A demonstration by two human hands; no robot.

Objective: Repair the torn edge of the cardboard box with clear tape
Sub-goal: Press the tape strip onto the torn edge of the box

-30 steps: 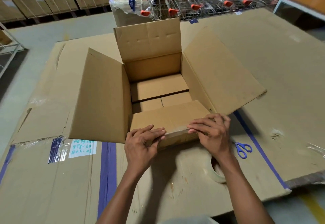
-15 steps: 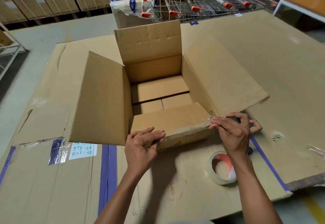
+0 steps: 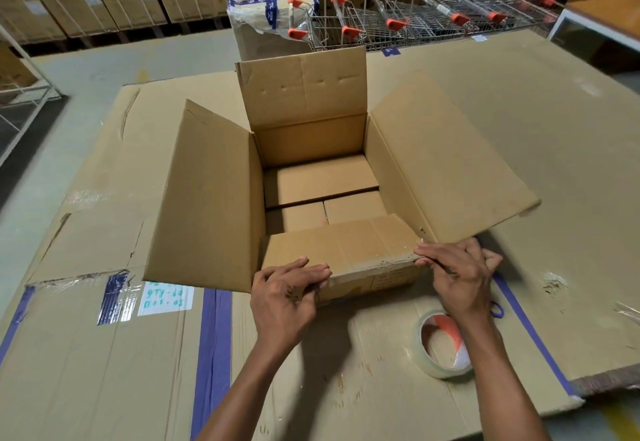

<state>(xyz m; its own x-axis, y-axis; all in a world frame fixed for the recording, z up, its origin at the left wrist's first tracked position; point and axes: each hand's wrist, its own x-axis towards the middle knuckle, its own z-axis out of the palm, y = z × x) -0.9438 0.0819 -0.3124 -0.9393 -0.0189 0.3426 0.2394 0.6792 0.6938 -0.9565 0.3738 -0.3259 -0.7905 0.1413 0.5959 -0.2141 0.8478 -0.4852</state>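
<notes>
An open cardboard box (image 3: 214, 198) stands on flattened cardboard, its near flap (image 3: 346, 246) folded inward. The flap's front edge looks ragged, and shiny clear tape glints along it near the right corner. My left hand (image 3: 287, 291) grips the flap's fold at the left, fingers together on top. At the right corner, my right hand (image 3: 457, 274) pinches the taped edge with its fingertips. A roll of clear tape (image 3: 427, 364) lies flat on the cardboard just below my right wrist.
Blue scissors (image 3: 497, 309) peek out behind my right hand. Flattened cardboard sheets (image 3: 104, 354) with blue tape stripes cover the work surface. Beyond the box stand a wrapped carton (image 3: 256, 15) and nested shopping trolleys (image 3: 398, 21). Stacked cartons line the back wall.
My right hand slid along the flap's front edge from the middle to the right corner, uncovering the tape roll. My left hand stayed where it was.
</notes>
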